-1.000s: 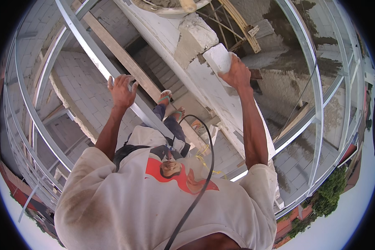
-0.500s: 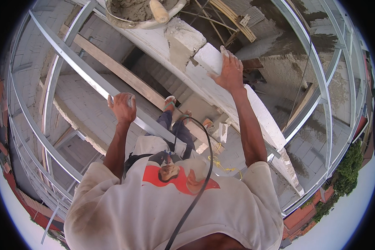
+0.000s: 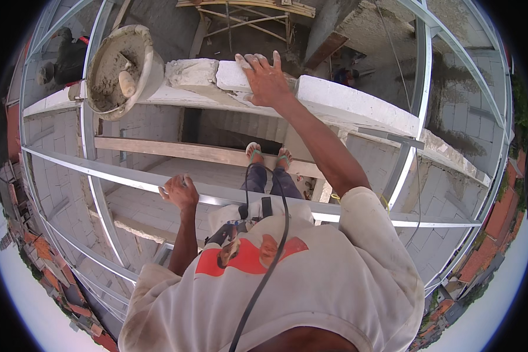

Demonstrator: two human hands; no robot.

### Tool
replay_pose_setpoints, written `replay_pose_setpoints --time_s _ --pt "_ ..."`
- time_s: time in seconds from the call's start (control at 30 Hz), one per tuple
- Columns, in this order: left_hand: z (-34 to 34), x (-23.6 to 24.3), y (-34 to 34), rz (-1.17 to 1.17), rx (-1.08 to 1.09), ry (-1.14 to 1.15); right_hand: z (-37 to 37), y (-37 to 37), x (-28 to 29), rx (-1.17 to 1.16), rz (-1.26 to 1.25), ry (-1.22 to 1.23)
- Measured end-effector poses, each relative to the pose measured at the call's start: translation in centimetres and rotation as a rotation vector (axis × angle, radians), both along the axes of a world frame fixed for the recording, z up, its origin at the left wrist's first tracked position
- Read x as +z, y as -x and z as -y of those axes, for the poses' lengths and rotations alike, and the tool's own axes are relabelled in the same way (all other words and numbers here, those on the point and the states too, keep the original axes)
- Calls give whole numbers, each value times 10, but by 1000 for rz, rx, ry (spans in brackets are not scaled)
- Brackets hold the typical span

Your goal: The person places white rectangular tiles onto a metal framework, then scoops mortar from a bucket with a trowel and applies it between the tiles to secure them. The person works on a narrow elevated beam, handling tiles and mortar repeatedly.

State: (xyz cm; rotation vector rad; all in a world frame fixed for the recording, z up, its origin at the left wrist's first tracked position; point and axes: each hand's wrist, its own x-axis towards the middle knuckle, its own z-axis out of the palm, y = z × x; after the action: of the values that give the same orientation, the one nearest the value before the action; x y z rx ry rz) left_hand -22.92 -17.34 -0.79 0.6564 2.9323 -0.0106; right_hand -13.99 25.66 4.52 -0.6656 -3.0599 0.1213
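Note:
My right hand [image 3: 265,81] grips a white block [image 3: 233,76] on top of the wall, its spread fingers over the far edge and its thumb on the near side. My left hand [image 3: 180,191] is closed over a silver metal beam [image 3: 123,175] that crosses in front of my body. A bucket [image 3: 154,70] of wet grey mortar stands left of the right hand, tilted in view. A trowel lies in the mortar, its pale rounded handle [image 3: 127,84] showing. Between bucket and hand sits a mortar-smeared block [image 3: 190,74]. A long white block [image 3: 353,101] lies to the right.
My sandalled feet are on a wooden plank [image 3: 199,151], with stairs [image 3: 240,126] below. Metal framing [image 3: 408,170] surrounds me. A grey metal bar [image 3: 387,137] lies across the wall at right. A person in dark clothing [image 3: 70,56] is at far left. Bamboo scaffolding [image 3: 246,7] stands beyond.
The view has swung so the wall now runs across it, and the bucket shows fully at the left. My right hand stays at the white block, my left on the beam.

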Motion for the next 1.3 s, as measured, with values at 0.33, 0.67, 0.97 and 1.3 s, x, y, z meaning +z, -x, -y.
replay_pose_setpoints --time_s 0.33,0.67,0.97,1.3 --pt "-9 14 -4 49 -6 -14 4 -126 66 -296 -478 300" --pt "-74 6 -3 287 -288 -429 40 -167 51 -312 -392 320" --pt "-122 27 -9 601 -295 -680 -7 -4 17 -122 50 248" --pt "-119 54 -25 1216 36 -1058 52 -67 54 -299 -294 599"
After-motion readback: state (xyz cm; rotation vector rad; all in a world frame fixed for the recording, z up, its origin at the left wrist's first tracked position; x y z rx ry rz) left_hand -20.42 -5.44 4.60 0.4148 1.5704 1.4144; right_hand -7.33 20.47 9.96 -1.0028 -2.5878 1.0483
